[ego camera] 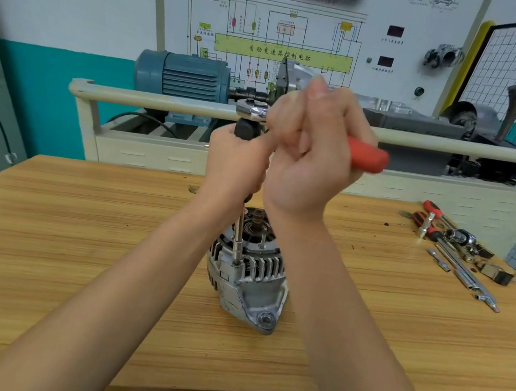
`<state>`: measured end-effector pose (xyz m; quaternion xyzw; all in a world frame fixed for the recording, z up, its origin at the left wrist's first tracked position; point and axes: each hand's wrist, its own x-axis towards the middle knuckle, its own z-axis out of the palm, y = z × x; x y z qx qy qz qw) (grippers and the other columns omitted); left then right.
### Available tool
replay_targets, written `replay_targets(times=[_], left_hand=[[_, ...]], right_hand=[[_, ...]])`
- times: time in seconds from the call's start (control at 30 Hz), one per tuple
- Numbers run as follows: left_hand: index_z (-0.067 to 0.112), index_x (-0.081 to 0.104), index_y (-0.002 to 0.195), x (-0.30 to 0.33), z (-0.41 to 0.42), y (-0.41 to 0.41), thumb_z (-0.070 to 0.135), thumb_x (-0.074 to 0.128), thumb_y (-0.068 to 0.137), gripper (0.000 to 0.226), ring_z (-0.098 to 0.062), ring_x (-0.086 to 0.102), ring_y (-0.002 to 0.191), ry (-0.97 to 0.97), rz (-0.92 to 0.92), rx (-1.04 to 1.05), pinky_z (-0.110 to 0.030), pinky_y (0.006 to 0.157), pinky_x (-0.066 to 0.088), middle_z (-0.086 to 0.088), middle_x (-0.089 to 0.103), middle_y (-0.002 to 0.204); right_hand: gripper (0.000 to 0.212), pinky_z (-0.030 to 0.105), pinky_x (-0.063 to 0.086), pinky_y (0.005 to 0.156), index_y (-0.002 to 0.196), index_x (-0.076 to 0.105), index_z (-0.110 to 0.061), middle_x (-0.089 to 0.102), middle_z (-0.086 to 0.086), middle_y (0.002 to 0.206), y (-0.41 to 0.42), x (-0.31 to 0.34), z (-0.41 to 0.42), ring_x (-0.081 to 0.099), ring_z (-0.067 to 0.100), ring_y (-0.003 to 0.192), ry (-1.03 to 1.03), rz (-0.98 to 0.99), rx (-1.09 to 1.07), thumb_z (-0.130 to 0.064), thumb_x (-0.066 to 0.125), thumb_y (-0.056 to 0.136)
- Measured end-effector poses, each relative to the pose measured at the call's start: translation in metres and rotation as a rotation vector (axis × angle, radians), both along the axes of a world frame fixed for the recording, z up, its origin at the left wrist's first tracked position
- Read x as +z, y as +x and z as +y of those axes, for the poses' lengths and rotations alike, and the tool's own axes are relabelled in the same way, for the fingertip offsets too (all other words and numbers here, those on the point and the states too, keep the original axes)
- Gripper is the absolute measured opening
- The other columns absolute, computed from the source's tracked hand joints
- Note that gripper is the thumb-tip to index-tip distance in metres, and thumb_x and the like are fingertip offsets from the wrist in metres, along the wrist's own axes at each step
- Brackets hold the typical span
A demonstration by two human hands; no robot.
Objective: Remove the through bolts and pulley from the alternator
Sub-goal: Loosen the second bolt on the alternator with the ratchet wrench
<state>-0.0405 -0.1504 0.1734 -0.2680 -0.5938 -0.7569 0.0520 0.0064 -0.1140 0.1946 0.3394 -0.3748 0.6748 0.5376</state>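
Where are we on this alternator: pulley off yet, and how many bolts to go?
Done: the alternator stands on the table with its shaft end bare, so the pulley looks off. In hand: the right hand grips the red-handled ratchet, while the left hand steadies the extension bar seated on a bolt at the housing's edge. Left: this bolt; I can't count the others from here.

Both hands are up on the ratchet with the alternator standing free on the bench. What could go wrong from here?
1. The alternator stands unclamped on the wooden bench; neither the left hand nor the right hand steadies it, so torque may tip or spin it.
2. The long extension meets the bolt far below the ratchet; it could lean and slip off.
3. A sudden release could swing a hand into the loose tools.
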Motion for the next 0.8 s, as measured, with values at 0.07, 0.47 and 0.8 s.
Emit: replay_targets(times=[0.07,0.47,0.8], left_hand=[[0.018,0.033,0.055,0.0,-0.006,-0.004,-0.004,0.055,0.082,0.041,-0.009,0.021,0.036,-0.003,-0.073,-0.113,-0.017,0.037,0.019,0.007,0.028,0.04],[0.018,0.037,0.044,0.007,-0.007,-0.009,0.004,0.057,0.081,0.045,-0.008,0.015,0.03,-0.118,-0.084,-0.387,-0.013,0.036,0.016,0.006,0.022,0.037],[0.019,0.032,0.053,0.002,0.002,-0.001,-0.001,0.058,0.083,0.044,-0.007,0.022,0.04,0.004,-0.004,0.038,-0.018,0.038,0.018,0.01,0.028,0.04]], right_hand=[[0.048,0.025,0.021,0.046,0.039,0.038,-0.02,0.03,-0.006,0.035,-0.002,0.007,0.014,0.022,0.008,0.034,-0.025,-0.064,0.228,-0.002,0.045,0.083],[0.059,0.023,0.02,0.041,0.036,0.032,-0.017,0.023,-0.004,0.033,-0.004,0.007,0.045,0.012,0.012,0.034,-0.311,-0.205,0.656,-0.01,0.032,0.095],[0.04,0.03,0.02,0.048,0.046,0.04,-0.022,0.035,-0.007,0.043,0.001,-0.001,0.003,0.026,0.009,0.04,-0.002,-0.019,0.017,-0.001,0.052,0.078]])
